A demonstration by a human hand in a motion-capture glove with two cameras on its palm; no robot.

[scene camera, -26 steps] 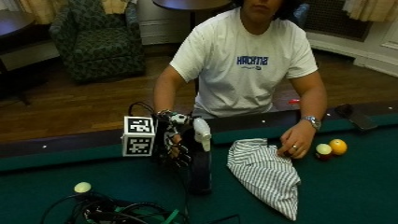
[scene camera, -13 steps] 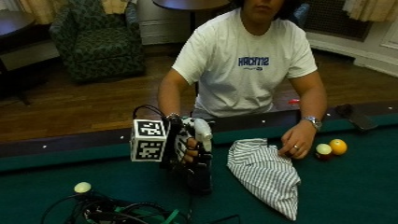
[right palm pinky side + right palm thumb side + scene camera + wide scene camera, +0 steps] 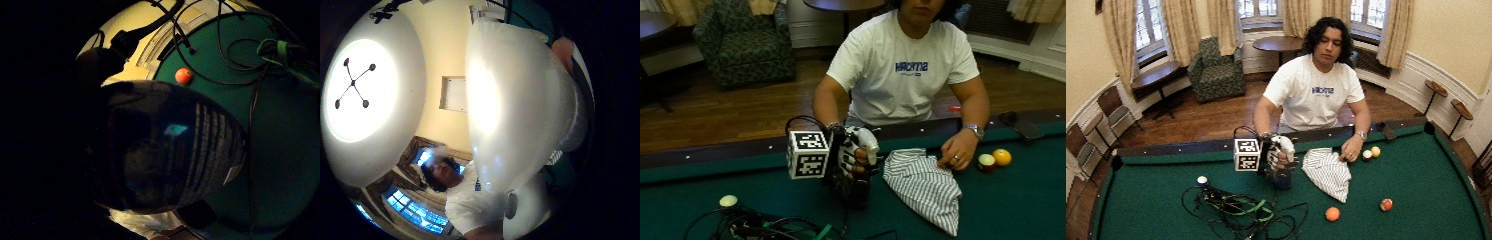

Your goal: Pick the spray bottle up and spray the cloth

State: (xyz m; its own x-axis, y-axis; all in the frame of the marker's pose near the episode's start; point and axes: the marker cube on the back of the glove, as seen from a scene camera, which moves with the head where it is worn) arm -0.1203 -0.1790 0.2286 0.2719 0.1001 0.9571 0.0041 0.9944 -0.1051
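A spray bottle with a white head and a dark body stands upright on the green felt in the outside view. My gloved right hand grips its neck, fingers curled round it under the head. The bottle's base looks to be on or just above the felt. The striped cloth lies crumpled just beside the bottle, on the side away from the hand. The person's bare left hand rests on the cloth's far corner. The dark body fills the little finger side palm view, and the white head fills the thumb side palm view.
Two balls lie beside the bare hand, near the rail. A pale ball and a tangle of cables lie on the felt in front of the bottle. An orange ball and a red one sit nearer the front.
The gloved hand has shifted slightly toward the cloth and its fingers have closed round the bottle's neck. The bottle stays at the same spot; the cloth and bare hand have not moved.
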